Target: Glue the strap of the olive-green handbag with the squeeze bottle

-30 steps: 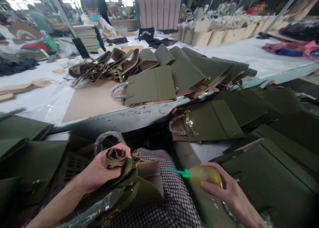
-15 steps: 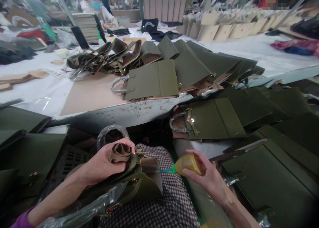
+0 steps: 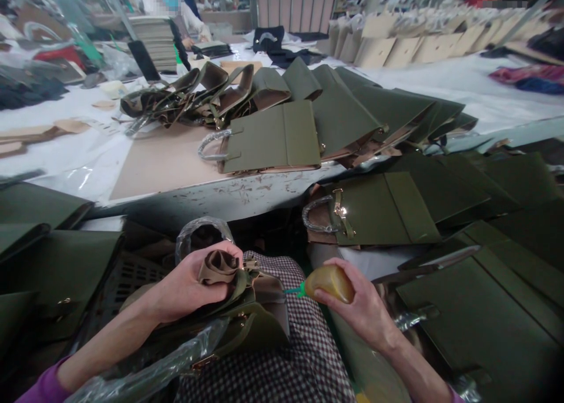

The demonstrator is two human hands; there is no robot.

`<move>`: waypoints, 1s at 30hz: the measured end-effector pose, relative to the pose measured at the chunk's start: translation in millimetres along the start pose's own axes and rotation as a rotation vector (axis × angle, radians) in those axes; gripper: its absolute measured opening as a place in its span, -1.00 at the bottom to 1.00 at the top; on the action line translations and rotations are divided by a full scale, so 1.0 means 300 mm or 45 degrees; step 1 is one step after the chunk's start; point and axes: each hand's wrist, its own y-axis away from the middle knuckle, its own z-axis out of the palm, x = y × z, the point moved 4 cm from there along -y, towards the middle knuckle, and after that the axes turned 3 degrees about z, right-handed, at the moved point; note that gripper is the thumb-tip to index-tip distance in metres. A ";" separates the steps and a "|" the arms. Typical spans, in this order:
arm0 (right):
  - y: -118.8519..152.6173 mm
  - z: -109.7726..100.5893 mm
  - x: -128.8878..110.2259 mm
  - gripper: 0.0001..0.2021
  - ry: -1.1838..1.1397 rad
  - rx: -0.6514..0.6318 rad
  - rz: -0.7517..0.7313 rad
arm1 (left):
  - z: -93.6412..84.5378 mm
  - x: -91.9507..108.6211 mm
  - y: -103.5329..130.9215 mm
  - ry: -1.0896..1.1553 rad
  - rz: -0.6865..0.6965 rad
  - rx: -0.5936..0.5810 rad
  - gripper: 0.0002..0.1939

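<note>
On my lap lies an olive-green handbag (image 3: 251, 332), its side turned up and its plastic-wrapped handles sticking out. My left hand (image 3: 198, 282) is closed around the bag's bunched brown lining (image 3: 220, 267) near the metal clasp. In my right hand (image 3: 361, 303) is a yellowish squeeze bottle (image 3: 330, 282) with a green cap and a thin blue-green nozzle (image 3: 291, 291). The nozzle points left, its tip at the edge of the bag's open side panel. Whether the tip touches the panel I cannot tell.
Several green bags lie overlapped on the worktable (image 3: 154, 162) ahead. More bags (image 3: 374, 209) are stacked at my right and a further pile (image 3: 66, 274) at my left. A plastic crate (image 3: 127, 282) sits beside my left forearm. Across the table is a masked person (image 3: 189, 21).
The squeeze bottle has tilted and shifted slightly left, its nozzle a little higher against the panel edge. My left hand keeps its hold on the lining. The whole view has shifted slightly.
</note>
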 end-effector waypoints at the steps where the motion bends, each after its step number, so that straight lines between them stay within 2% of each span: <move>1: -0.003 0.005 0.002 -0.55 0.007 -0.012 -0.019 | 0.001 0.003 0.000 0.002 0.006 -0.004 -0.73; 9: -0.010 0.027 -0.001 -0.60 0.011 -0.157 -0.095 | 0.007 0.003 0.004 -0.029 -0.008 -0.023 -0.73; 13: -0.008 0.009 -0.014 -0.62 0.002 -0.212 -0.034 | 0.025 0.021 0.010 -0.089 -0.011 -0.080 -0.69; 20: -0.006 0.012 -0.002 -0.54 -0.034 -0.198 0.081 | 0.059 0.051 0.024 -0.192 0.041 -0.137 -0.74; 25: 0.020 -0.015 0.010 -0.58 -0.106 -0.252 0.261 | 0.075 0.053 0.083 -0.328 0.164 -0.136 -0.75; 30: 0.087 -0.051 0.049 -0.53 -0.139 -0.119 0.389 | 0.109 0.040 0.183 -0.421 0.180 -0.193 -0.77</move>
